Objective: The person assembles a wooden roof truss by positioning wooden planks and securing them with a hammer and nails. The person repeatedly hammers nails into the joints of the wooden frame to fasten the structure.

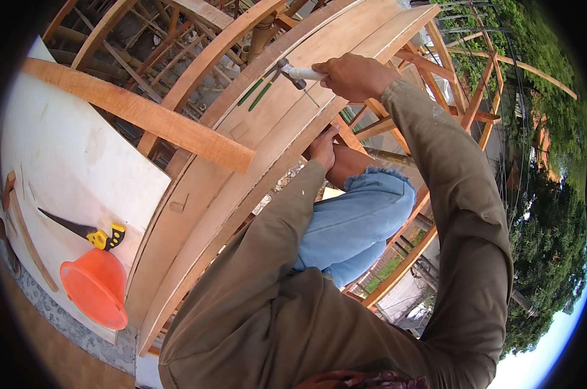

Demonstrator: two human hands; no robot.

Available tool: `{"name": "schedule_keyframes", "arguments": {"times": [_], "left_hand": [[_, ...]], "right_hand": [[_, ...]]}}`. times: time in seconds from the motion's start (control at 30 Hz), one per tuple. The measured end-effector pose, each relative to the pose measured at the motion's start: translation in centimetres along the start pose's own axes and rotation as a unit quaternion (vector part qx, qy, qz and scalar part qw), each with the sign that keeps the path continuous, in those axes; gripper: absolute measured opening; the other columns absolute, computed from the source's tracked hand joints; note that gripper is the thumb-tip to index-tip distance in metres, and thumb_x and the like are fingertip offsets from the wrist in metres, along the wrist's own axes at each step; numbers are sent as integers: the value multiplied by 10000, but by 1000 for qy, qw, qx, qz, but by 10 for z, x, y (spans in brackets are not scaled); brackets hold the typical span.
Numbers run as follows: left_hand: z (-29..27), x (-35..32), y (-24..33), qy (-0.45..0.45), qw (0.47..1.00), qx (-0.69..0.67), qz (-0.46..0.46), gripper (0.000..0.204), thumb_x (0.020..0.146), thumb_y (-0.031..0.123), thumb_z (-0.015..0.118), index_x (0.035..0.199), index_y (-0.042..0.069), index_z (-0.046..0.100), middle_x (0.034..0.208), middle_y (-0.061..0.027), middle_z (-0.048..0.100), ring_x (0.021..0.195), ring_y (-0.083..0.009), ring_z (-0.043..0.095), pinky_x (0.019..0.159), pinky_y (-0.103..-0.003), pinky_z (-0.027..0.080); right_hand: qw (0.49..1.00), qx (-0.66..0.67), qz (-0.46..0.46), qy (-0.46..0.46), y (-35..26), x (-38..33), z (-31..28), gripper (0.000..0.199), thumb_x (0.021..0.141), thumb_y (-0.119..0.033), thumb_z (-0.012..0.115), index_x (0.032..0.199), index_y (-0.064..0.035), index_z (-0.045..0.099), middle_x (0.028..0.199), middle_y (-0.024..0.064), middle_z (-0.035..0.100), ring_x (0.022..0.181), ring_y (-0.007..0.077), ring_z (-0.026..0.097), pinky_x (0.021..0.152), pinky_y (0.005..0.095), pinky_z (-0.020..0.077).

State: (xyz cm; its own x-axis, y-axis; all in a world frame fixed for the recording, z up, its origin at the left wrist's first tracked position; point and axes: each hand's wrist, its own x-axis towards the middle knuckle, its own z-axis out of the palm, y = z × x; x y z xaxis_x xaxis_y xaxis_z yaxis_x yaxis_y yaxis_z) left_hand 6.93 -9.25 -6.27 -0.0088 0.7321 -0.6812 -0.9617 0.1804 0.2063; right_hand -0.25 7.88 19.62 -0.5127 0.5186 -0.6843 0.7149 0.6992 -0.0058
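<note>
White and grey, the hammer point(306, 73) has a smooth, round handle and a dull metal head. It is above the long, pale brown wooden board point(292, 115), near the board's rough edge. The right hand point(358, 76) has its fingers curled tight around the handle. A thin, straight metal nail point(311, 97) sticks up at a slant, just beside the hammer head. The left hand point(324, 148) is bent by the near edge of the board, close to the knee. I cannot tell if it grips anything.

Metal pliers with two thin green handles point(265, 89) lie on the wood, spread like a V. The jeans point(358, 211) are soft and light blue, with a fuzzy, torn hem. The shirt sleeves point(465, 201) are brown and wrinkly.

To the left, a thick, reddish-brown wooden beam point(144, 120) reaches over a flat, smudgy white sheet point(80, 155). On the sheet is a saw point(99, 238) with a dark, pointy blade and a chunky yellow-and-black handle. It lies next to a tipped, shiny orange plastic bucket point(92, 285).
</note>
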Motion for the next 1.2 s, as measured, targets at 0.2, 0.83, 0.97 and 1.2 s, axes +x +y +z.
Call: {"name": "schedule_keyframes", "arguments": {"times": [0.2,0.83,0.97,1.2], "left_hand": [[-3,2,-1,-4,1000,13,7,366,903,27,751,1247,43,627,1212,-69,663,1113,-200,633,959,-371,497],[-4,0,-9,32,999,25,28,354,903,60,764,1228,31,627,1177,-68,659,1086,-206,630,958,-365,490],[-7,4,-7,6,999,29,16,387,915,50,749,1272,52,602,1207,-60,642,1099,-184,618,938,-354,492],[-9,-2,-8,-49,994,13,92,482,917,42,749,1359,51,556,1311,-75,611,1183,-202,591,1007,-372,479]], "right_hand": [[848,-261,-159,433,-19,1,-68,305,1090,-325,524,1204,-68,639,702,137,562,573,246,545,584,387,474],[969,45,-50,238,-14,-14,-63,418,1088,-301,517,1491,-189,539,769,177,672,653,298,648,629,472,485],[891,129,-90,427,-21,-14,-74,458,1072,-289,510,1500,-128,493,809,211,665,632,326,640,631,466,499],[1000,8,-25,-15,3,6,9,499,1050,-264,527,1536,-172,465,1064,186,734,951,359,712,873,497,545]]}}
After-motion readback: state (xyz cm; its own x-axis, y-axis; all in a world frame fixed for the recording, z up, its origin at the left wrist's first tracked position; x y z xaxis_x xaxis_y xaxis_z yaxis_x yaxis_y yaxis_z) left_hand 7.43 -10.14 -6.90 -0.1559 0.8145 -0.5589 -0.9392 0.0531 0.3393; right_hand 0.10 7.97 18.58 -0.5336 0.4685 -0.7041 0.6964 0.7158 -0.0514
